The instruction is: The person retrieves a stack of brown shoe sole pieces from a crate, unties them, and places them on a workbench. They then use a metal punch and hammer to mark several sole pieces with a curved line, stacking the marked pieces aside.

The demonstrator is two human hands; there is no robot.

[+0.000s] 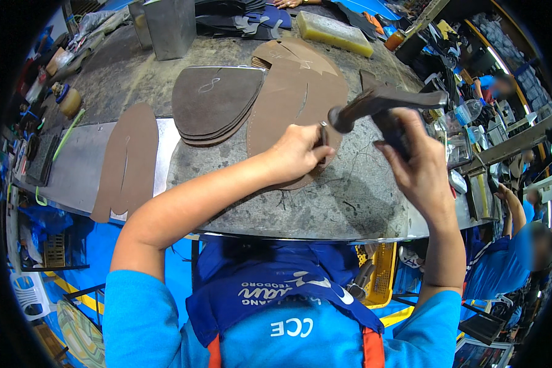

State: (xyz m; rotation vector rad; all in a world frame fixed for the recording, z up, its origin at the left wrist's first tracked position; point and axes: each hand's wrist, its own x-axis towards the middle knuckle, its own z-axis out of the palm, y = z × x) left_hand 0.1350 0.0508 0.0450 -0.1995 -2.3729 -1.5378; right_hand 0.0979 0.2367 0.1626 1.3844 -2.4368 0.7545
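My left hand (295,153) is closed around a short metal punch (323,136), partly hidden by the fingers, over the lower right edge of a large brown leather piece (288,110). That leather has a curved slit and small holes along its edge, and more pieces lie under its far end. My right hand (422,168) grips the dark handle of a shoemaker's hammer (380,101). The hammer's round face hangs just above and right of the punch; I cannot tell whether they touch. Left of the leather sits a stack of dark brown rounded leather pieces (211,101).
A long slit leather piece (127,159) lies on the worn metal-topped table (374,211) at left. Farther back stand a metal container (170,30), a yellowish block (334,34) and dark leather piles (233,18). A yellow crate (383,276) sits below the table's front edge. Other people are at right.
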